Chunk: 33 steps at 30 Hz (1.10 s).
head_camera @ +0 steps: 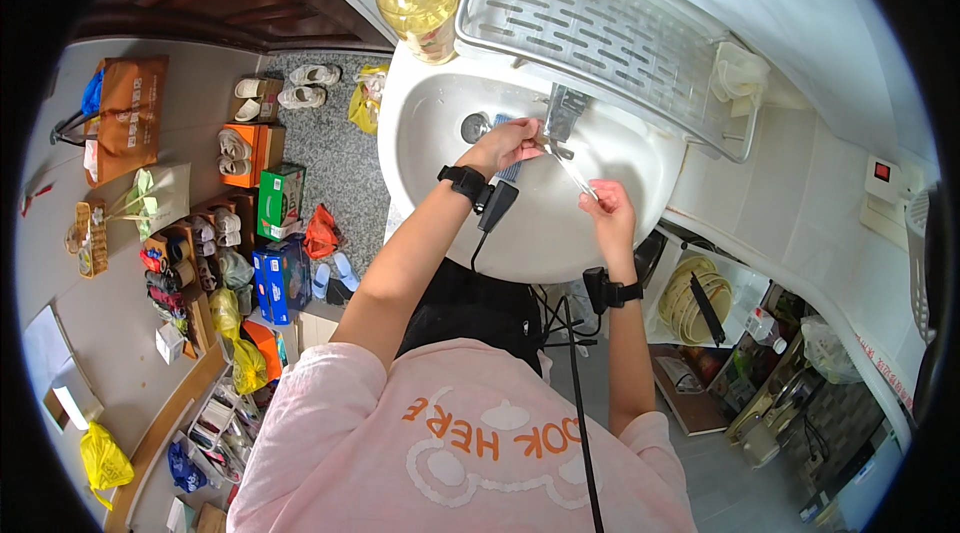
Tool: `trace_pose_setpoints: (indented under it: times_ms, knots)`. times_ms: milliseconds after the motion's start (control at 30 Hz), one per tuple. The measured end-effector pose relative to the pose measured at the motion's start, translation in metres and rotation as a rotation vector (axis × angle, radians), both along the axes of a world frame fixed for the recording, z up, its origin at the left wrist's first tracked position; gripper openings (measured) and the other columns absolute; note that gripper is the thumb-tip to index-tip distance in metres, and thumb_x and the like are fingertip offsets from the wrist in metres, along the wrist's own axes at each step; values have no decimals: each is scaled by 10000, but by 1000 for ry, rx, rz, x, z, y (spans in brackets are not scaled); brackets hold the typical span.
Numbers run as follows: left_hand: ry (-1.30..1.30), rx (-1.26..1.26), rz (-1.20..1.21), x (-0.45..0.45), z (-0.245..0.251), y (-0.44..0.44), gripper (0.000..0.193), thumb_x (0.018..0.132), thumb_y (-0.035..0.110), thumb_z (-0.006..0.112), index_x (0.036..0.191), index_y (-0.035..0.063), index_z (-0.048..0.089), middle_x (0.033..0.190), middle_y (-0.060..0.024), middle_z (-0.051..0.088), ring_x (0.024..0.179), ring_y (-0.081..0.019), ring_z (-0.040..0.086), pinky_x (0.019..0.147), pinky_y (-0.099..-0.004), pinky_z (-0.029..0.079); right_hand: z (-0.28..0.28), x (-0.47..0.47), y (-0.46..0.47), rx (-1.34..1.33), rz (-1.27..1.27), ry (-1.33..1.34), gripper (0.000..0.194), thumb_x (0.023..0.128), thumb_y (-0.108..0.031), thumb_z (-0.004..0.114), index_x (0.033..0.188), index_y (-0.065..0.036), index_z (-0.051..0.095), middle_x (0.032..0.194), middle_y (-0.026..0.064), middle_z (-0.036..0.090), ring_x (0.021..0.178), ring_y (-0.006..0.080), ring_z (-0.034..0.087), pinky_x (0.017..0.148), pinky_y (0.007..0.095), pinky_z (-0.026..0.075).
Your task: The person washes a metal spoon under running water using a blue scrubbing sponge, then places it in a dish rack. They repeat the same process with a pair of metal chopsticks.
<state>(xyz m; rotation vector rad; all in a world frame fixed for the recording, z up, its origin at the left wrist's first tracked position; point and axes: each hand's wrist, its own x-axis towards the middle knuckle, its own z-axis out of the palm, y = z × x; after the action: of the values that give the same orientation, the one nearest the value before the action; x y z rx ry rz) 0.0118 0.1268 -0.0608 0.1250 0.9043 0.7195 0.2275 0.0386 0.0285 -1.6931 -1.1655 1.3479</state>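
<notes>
Both my hands are over a white washbasin (517, 252). My left hand (504, 146) pinches one end of a slim, shiny utensil (573, 173), close under the metal faucet (568, 109). At the utensil's other end, the fingers of my right hand (611, 210) grip it, so it slants between the two hands. Its exact kind is too small to tell. A blue striped cloth (511, 172) lies in the basin, partly hidden behind my left hand. Left of the faucet is the round drain (475, 128).
A red-capped pump bottle of yellow liquid (417, 4) stands at the basin's back left. Behind the faucet sits a slotted drying rack (577, 23). Shoe boxes (281, 201) and slippers (334, 276) are on the left floor. A bin of bowls (694, 300) is low at right.
</notes>
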Motion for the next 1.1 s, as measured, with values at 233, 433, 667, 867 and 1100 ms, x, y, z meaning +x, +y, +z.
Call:
trace_pose_setpoints:
  times_ms: [233,433,667,867,1100]
  knots:
    - [15,17,-136,-12,13,5,281,953,182,599,1185,25,577,954,-43,648,818,-142,660,814,-303,582,-27,28,3,-323,-136,231,159,920,-93,623,1018,33,616,865,100,668,778,199,677,740,302,553]
    - [-12,-45,-208,-19,17,2,309,933,247,636,1124,9,594,965,-51,670,838,-153,670,832,-306,577,-36,34,4,-451,-184,320,202,945,-125,597,1048,49,610,902,126,667,799,216,678,765,326,564]
    - [117,-20,-206,-18,17,4,333,887,309,697,1029,18,621,917,-55,672,817,-151,666,797,-296,586,-35,26,13,-454,-153,237,199,954,-124,581,1039,52,615,924,129,665,804,209,673,761,316,563]
    - [160,-66,51,-21,16,-1,271,847,240,749,936,3,652,889,-74,680,765,-121,669,688,-236,588,-39,10,26,-468,-85,246,219,954,-135,587,1062,53,620,924,118,666,806,203,671,781,315,562]
    - [374,82,152,8,34,-22,180,883,125,692,868,-44,632,865,-110,685,738,-145,686,698,-215,575,-55,-11,36,-421,-136,260,166,943,-91,580,999,55,636,888,124,672,764,208,675,732,312,567]
